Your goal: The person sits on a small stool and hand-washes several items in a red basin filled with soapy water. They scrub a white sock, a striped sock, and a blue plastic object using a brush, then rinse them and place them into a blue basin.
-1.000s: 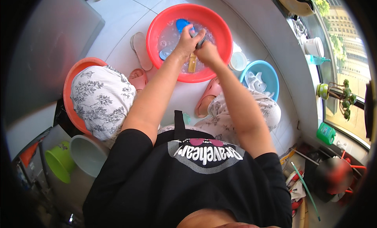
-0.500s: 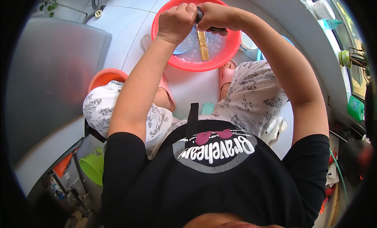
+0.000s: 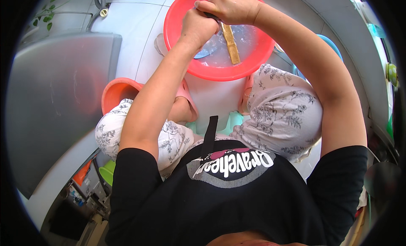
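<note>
Over the red basin (image 3: 175, 30), my left hand (image 3: 198, 28) and right hand (image 3: 233, 6) are both closed on a dark, cloth-like piece (image 3: 212, 16). Only a little of it shows between my fists; the rest is hidden by the fingers. Below them the basin holds cloudy, sudsy water (image 3: 249, 36). A narrow yellow-brown strip (image 3: 230, 45), perhaps wood, slants down into it from beneath my hands. Something light blue (image 3: 206, 52) lies in the water beside my left wrist, partly covered.
An orange bucket (image 3: 120, 93) stands by my left knee, near a large grey panel (image 3: 63, 102). Blue-rimmed ware (image 3: 330, 45) sits beyond my right forearm. My pink shoes (image 3: 186, 100) flank the basin's near side. Something mint green (image 3: 232, 121) is between my legs.
My hands have tilted, the right now higher and farther over the left, still gripping the dark cloth. The whole view has shifted slightly, so the basin appears farther right.
</note>
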`<state>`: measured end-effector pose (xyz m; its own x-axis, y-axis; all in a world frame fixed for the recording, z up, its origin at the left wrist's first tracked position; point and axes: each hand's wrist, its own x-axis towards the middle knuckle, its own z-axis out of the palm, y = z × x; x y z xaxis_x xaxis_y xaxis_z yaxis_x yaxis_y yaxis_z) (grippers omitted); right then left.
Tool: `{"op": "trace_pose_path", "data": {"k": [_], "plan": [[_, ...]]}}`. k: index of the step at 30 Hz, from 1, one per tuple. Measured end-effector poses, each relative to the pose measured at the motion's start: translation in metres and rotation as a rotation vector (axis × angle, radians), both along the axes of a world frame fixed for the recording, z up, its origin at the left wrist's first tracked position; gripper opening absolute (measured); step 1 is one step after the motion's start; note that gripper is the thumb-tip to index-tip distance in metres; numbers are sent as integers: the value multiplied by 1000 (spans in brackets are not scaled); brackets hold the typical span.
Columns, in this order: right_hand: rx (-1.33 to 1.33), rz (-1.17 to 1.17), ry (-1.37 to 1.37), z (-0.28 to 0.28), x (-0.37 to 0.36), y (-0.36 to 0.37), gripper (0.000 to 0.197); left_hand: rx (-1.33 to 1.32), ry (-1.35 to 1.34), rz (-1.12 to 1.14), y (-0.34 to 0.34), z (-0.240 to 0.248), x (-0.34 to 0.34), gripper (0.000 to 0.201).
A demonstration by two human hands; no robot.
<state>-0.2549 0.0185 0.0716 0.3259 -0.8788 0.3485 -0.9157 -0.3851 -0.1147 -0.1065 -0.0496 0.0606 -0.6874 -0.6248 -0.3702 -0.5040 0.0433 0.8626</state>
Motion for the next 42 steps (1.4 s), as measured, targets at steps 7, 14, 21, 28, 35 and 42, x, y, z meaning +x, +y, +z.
{"op": "trace_pose_path", "data": {"k": [7,14,21,28,35,42], "plan": [[-99,-78,57,-73,-13,3,19,1350,209,230,17,-44,-1,18],[126,-415,-254,-120,-13,23,22,1417,239,55,6,-74,-3,3],[136,-1431,-653,-141,-108,70,66,-138,184,769,-107,-125,40,25],[365,-1494,-568,-176,-126,113,76,106,-668,882,-135,-289,176,28],[208,-1199,-548,-161,-86,102,39,487,-201,1098,-107,-365,223,32],[100,-954,-385,-171,-75,111,28,-614,-186,760,-129,-233,189,25]]}}
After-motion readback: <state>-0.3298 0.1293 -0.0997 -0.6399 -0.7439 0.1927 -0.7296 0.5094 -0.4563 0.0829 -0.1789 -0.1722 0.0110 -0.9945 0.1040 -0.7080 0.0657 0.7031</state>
